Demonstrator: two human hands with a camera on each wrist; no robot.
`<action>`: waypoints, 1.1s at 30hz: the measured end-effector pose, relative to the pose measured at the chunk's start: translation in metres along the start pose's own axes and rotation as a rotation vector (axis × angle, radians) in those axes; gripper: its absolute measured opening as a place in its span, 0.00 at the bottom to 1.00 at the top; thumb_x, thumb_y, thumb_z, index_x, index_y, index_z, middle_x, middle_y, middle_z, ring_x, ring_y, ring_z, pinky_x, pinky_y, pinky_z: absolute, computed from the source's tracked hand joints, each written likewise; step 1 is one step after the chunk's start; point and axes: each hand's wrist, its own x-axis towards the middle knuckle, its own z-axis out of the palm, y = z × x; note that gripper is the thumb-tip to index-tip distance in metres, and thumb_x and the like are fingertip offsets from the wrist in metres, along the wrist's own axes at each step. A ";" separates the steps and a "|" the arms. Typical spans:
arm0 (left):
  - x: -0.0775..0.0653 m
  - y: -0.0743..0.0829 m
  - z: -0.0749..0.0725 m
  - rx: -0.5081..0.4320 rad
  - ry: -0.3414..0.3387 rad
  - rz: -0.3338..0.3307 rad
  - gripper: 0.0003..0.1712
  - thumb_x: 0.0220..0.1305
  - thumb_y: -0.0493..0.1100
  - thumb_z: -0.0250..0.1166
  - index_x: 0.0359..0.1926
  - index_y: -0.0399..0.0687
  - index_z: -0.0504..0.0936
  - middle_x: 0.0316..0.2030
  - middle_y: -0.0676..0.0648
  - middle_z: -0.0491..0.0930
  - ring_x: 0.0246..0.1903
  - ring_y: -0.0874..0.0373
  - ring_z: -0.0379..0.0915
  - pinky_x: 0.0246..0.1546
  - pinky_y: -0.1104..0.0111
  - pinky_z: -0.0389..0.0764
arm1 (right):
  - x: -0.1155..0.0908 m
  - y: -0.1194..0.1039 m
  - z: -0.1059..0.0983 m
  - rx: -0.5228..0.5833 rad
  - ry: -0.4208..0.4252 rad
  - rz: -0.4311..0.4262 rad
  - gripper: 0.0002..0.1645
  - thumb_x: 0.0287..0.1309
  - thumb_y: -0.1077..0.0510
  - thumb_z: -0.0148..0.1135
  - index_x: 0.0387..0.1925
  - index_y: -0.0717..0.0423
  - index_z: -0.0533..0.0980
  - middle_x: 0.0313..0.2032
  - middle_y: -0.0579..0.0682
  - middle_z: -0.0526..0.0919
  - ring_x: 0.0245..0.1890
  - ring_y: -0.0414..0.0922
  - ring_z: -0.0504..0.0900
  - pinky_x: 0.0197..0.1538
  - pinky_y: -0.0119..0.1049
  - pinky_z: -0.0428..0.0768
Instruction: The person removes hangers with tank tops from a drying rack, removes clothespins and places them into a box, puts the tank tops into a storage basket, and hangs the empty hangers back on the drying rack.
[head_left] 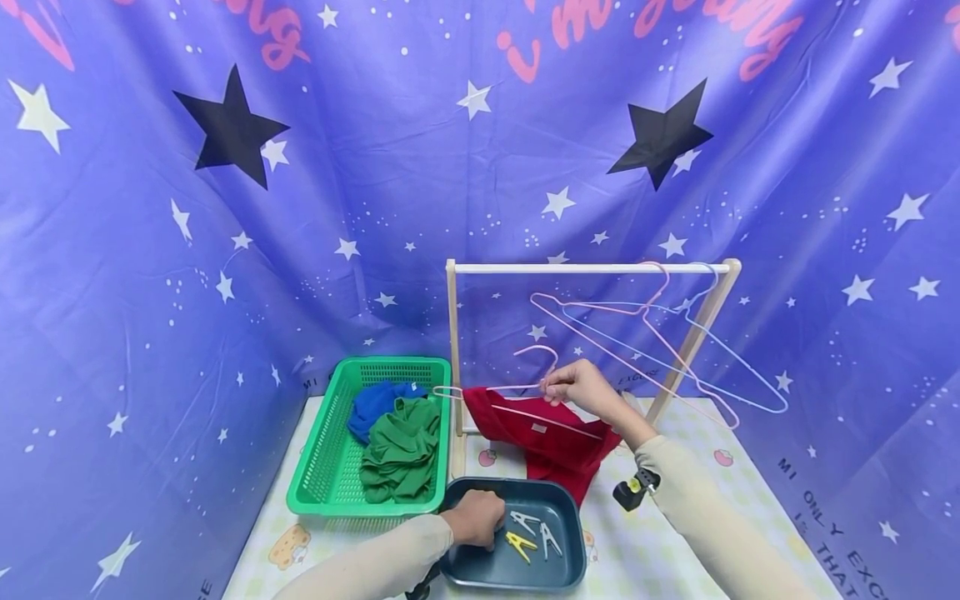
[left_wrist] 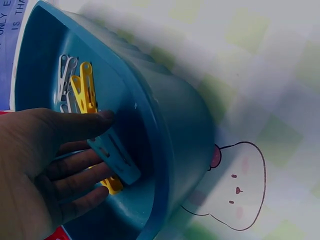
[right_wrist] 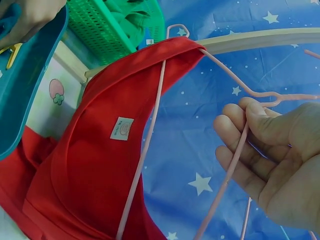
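My right hand [head_left: 581, 390] pinches a pink hanger [head_left: 517, 387] just below its hook, between thumb and fingers. Hung on that hanger is a red garment [right_wrist: 95, 145], with a small white label [right_wrist: 121, 128] inside its neckline. Down in the dark blue tray [head_left: 576, 542], my left hand [head_left: 477, 517] holds a blue clothespin [left_wrist: 120, 157] between thumb and fingers, as the left wrist view shows. A yellow clothespin [head_left: 520, 547] and two grey ones lie to the right of this hand in the tray. Another yellow clothespin [left_wrist: 113, 185] shows under the fingers.
A green basket [head_left: 315, 467] with a blue garment [head_left: 375, 408] and a green garment [head_left: 401, 454] stands at the left. Behind my right hand is a rack [head_left: 525, 269], from whose bar hang a pink hanger [head_left: 600, 346] and a blue hanger [head_left: 750, 375]. Starry cloth surrounds the table.
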 end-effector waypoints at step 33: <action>-0.006 0.001 0.000 0.037 0.046 0.034 0.31 0.46 0.44 0.83 0.12 0.55 0.64 0.10 0.60 0.52 0.16 0.67 0.52 0.17 0.74 0.58 | -0.026 0.022 -0.024 -0.027 0.029 0.043 0.10 0.63 0.74 0.59 0.39 0.85 0.79 0.39 0.75 0.85 0.28 0.47 0.89 0.32 0.26 0.83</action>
